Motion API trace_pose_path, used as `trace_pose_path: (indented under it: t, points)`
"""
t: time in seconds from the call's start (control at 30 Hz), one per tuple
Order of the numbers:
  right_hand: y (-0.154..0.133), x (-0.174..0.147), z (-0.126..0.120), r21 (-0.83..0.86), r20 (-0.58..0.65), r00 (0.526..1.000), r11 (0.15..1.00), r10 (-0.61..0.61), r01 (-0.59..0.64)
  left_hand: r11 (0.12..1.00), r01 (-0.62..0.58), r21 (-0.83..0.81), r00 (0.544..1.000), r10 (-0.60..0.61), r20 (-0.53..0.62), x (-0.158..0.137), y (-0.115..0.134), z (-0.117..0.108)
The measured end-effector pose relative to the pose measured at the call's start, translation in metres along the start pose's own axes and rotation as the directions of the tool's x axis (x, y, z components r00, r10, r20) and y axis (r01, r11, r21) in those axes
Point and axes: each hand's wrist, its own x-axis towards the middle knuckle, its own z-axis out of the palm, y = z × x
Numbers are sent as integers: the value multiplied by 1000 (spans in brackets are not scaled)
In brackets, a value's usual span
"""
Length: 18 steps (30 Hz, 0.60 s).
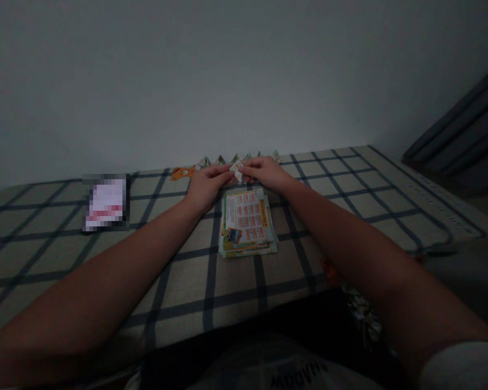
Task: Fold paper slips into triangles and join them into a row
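Note:
Between my two hands, above the far part of the table, is a small folded piece of printed paper [237, 169]. My left hand [206, 185] pinches its left side with thumb and fingertips. The fingers of my right hand [265, 170] are closed on its right side. Just nearer to me lies a stack of printed paper sheets [247, 219], the top one covered in small orange and white blocks of print. Behind my hands stands a row of several small folded paper pieces [220, 160], partly hidden by my fingers.
A checked cloth [179, 287] with bear prints covers the table, which meets a plain wall [228, 76]. A blurred-out flat device with a bright screen [106, 203] lies at the left. Dark folded fabric [463, 124] hangs at the far right.

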Motion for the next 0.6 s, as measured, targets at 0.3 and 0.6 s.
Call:
trace_pose_path:
  t: [0.3, 0.6]
  points:
    - [2, 0, 2, -46, -2, 999, 998, -39, 38, 1000, 21, -11, 999, -21, 25, 2, -1, -1]
    - [-7, -2, 3, -88, -71, 997, 995, -43, 37, 999, 19, 50, 999, -20, 29, 0, 1, 2]
